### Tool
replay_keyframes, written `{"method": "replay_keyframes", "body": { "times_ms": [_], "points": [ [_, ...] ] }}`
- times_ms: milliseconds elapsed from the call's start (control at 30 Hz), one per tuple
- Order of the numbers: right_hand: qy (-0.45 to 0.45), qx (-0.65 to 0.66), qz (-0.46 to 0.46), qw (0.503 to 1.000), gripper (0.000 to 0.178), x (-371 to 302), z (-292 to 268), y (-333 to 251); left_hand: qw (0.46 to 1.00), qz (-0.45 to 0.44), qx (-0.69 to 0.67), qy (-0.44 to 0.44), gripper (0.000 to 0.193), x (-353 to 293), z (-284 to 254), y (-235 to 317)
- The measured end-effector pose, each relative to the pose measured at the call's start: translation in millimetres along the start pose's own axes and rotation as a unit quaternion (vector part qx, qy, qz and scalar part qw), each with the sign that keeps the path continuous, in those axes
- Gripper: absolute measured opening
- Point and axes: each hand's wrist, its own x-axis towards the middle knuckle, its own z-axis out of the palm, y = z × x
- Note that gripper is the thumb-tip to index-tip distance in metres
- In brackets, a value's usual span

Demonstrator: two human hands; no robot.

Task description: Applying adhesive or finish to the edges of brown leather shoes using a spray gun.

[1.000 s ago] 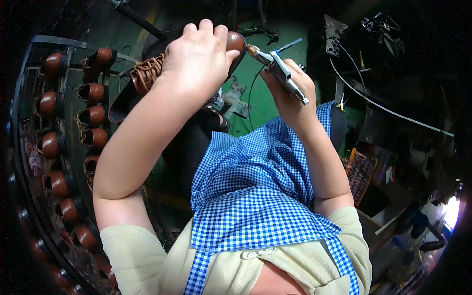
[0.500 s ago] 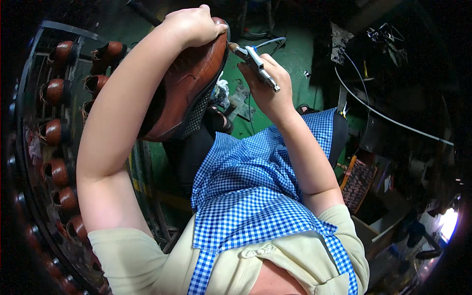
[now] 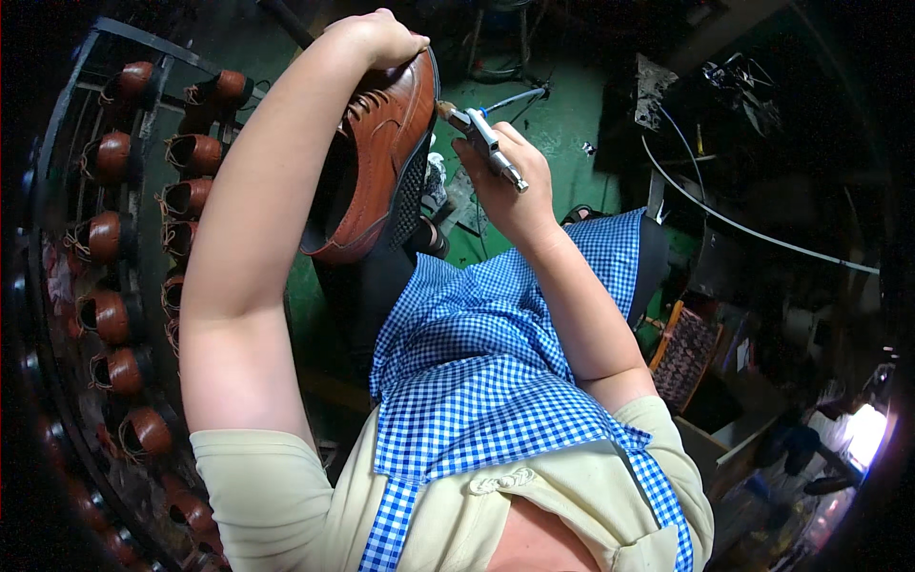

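Observation:
A brown leather lace-up shoe (image 3: 383,157) with a dark, patterned sole edge hangs from my left hand (image 3: 378,40). That hand is closed around its toe end, at the far left of centre. The shoe's opening and lacing face up towards me, partly behind my left forearm. In my right hand (image 3: 519,195) is a small silver spray gun (image 3: 486,143), its brownish nozzle close to the sole edge near the toe. From the gun, a thin bluish hose (image 3: 519,97) runs away. My right fingers wrap the gun's grip, partly hidden behind it.
On the left, a metal rack (image 3: 143,105) carries several brown shoes (image 3: 110,235). My blue checked apron (image 3: 467,410) covers my lap above the green floor (image 3: 562,124). A pale cable (image 3: 762,245) curves across the dark right side, near a woven-looking panel (image 3: 684,357).
The shoe has turned in my left hand, so its opening and laces now show. My left arm has shifted slightly right; the spray gun has moved a little left and nearer.

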Motion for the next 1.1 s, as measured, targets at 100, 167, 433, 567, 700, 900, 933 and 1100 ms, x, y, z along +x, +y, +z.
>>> {"method": "replay_keyframes", "body": {
  "times_ms": [100,167,433,567,700,900,933,1100],
  "points": [
    [-0.005,0.005,0.012,1.000,0.018,-6.3,2.8,-0.5,1.000,-0.020,-0.019,0.006,0.084,1.4,3.9,-1.5],
    [-0.006,0.018,0.012,1.000,0.018,-9.8,3.5,-1.5,0.999,-0.026,-0.033,-0.005,0.085,3.9,5.0,-3.5],
    [-0.007,-0.006,-0.002,1.000,0.017,-24.6,2.5,-10.7,0.995,-0.064,-0.017,-0.075,0.068,10.3,4.3,-3.2],
    [0.000,0.010,-0.027,1.000,0.013,-32.0,2.0,-10.3,0.999,-0.020,-0.050,-0.007,0.077,20.2,16.7,-9.0],
    [-0.004,0.016,-0.029,0.999,0.014,-40.1,1.3,-16.4,0.993,-0.040,-0.112,-0.026,0.075,56.6,39.0,-36.5],
    [-0.027,0.015,-0.032,0.999,0.015,-51.4,-1.4,-24.1,0.990,-0.045,-0.121,-0.056,0.076,61.4,42.7,-40.6],
    [-0.032,0.023,-0.032,0.999,0.015,-53.8,-2.6,-25.9,0.990,-0.045,-0.120,-0.057,0.076,63.5,44.7,-42.4],
    [-0.045,0.027,-0.025,0.998,0.015,-61.8,-6.8,-31.7,0.992,-0.058,-0.104,-0.036,0.076,68.9,55.1,-42.7]
  ]
}}
